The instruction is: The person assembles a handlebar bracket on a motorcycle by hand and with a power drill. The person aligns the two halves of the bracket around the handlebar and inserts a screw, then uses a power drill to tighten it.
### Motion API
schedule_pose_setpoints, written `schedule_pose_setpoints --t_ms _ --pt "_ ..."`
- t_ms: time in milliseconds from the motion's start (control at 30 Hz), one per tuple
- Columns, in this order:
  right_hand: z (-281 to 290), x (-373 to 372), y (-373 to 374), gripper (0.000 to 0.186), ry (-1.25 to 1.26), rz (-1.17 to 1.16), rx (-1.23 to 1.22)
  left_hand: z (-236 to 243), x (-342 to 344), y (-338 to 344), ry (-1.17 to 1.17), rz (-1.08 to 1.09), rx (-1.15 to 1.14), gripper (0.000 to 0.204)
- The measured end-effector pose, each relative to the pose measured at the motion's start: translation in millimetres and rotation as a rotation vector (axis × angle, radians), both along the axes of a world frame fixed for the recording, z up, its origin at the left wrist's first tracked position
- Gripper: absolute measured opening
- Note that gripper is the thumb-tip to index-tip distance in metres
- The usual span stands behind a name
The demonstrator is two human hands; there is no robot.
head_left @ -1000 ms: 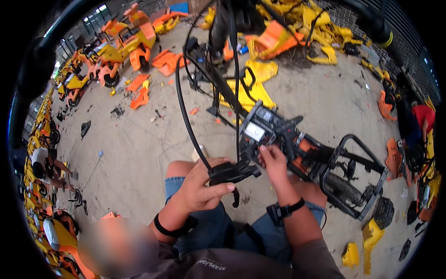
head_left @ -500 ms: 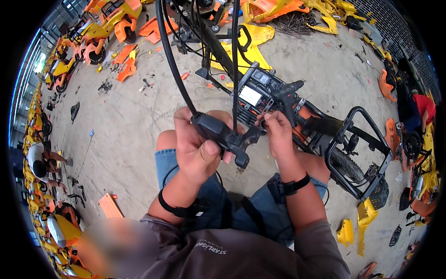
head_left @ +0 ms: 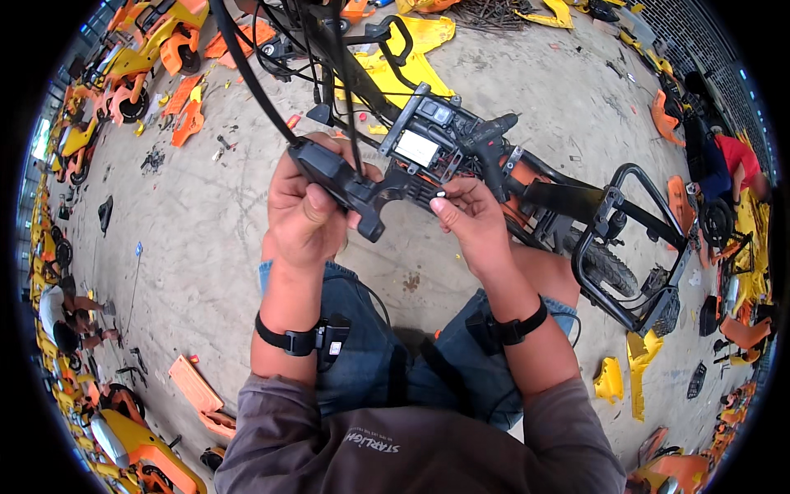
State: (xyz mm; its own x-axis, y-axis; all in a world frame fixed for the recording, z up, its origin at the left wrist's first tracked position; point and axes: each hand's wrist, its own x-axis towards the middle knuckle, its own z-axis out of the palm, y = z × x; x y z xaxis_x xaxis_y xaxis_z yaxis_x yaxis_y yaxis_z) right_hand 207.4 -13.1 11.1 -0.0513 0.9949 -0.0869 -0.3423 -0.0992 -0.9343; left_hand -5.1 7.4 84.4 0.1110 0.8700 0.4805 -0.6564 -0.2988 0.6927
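In my left hand [head_left: 304,206] is a black brake lever assembly [head_left: 331,176], gripped from below with my thumb along its side; two black cables rise from it. My right hand [head_left: 465,210] has its fingers curled at the assembly's right end, with a small white bit by the thumb; what they pinch is unclear. Just beyond both hands lies a stripped black scooter frame [head_left: 568,198], with an open electronics bay holding a silver-white module [head_left: 417,148]. A black cordless drill [head_left: 494,152] rests on the frame beside the bay.
Yellow panels [head_left: 411,58] and orange panels [head_left: 188,123] lie on the concrete floor [head_left: 173,247]. Rows of scooters [head_left: 140,445] line the left. A crouching person [head_left: 66,321] is at the left, another in red [head_left: 736,160] at the right. A rear wheel [head_left: 613,267] is near my right knee.
My left hand has raised the lever assembly leftward and turned it more level. My right hand has moved up with it, fingers still curled. The view has tilted, so the surroundings sit higher.
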Motion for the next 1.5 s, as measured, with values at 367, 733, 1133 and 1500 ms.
schedule_pose_setpoints --t_ms 367,733,1133,1500 --pt "-15.9 -2.7 2.7 0.027 0.420 0.267 -0.152 -4.5 -15.1 15.9 0.059 0.010 0.064 0.051" --pt "-17.1 -21.0 -2.2 0.023 0.862 0.135 -0.423 -6.8 -8.4 6.5 0.036 -0.037 0.013 0.052" --pt "-36.6 -20.6 4.4 0.019 0.695 -0.083 -0.504 -4.5 -9.0 -2.9 0.029 -0.049 0.033 0.053" --pt "-48.0 -27.6 14.7 0.028 0.602 -0.017 -0.528 -1.8 -4.1 -14.9 0.023 0.084 0.021 0.057"
